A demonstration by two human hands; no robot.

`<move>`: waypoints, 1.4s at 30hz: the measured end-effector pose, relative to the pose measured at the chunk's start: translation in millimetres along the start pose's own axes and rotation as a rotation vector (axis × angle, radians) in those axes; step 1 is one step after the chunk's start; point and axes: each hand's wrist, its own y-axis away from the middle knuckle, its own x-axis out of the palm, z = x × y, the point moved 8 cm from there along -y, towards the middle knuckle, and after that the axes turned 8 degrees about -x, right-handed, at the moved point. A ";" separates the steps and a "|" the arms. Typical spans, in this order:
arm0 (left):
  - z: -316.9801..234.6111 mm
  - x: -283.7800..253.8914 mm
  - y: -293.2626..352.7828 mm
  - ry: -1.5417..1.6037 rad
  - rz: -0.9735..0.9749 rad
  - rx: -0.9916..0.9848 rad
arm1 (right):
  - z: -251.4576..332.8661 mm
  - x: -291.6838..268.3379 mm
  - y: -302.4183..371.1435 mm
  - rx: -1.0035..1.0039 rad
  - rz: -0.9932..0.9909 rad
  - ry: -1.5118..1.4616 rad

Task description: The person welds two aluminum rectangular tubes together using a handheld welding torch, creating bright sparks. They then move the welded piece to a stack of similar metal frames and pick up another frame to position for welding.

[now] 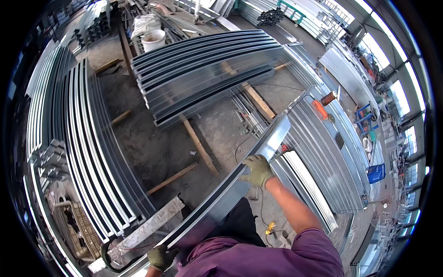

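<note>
Right-hand fingers [249,162]: bent over the upper edge of a long, straight silver metal channel [229,193], pinching it toward its far end; the right hand [259,171] wears an olive-green fabric glove.
Left-hand fingers: bent beside the channel's nearer end, the left hand [161,257] gloved in olive green too; whether they close on the metal, one cannot tell.
Held channel: slanting along the near side of a broad stack of silver metal channels [203,78], apart from it, in front of the person's purple shirt [258,258].
Wooden battens [199,144]: jutting out from beneath the broad stack, on its near side.
Long silver profiles [92,152]: piled left of the broad stack.
White plastic bucket [153,41]: just behind the broad stack.
Orange handheld tool [319,110]: right of the broad stack, resting on silver metal sections [325,147].
</note>
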 end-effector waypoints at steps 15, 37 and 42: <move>-312.8 -17.1 -150.4 -0.318 0.065 -0.125 | -170.2 163.6 -75.4 0.969 -0.063 -1.307; -513.5 -153.0 -373.9 -0.268 0.223 0.057 | -385.9 -6.3 -319.4 1.065 0.058 -1.472; -538.6 -145.7 -495.1 -0.244 0.212 0.050 | -463.2 57.3 -420.9 1.180 -0.028 -1.221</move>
